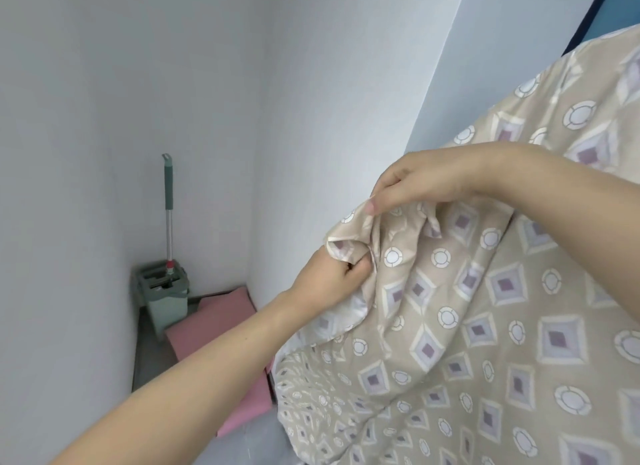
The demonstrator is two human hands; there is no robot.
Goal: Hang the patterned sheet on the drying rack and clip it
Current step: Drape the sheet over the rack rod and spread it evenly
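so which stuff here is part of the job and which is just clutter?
Job: patterned sheet; left hand and right hand, both gripping its edge.
Clutter: mop, mop bucket, pink mat. No rack or clips in view.

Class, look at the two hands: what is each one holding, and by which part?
Both hold the patterned sheet at its bunched edge: the left hand grips it from below, the right hand pinches it from above.

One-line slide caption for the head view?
Both hands, left hand and right hand, grip a bunched edge of the patterned sheet; mop bucket in corner.
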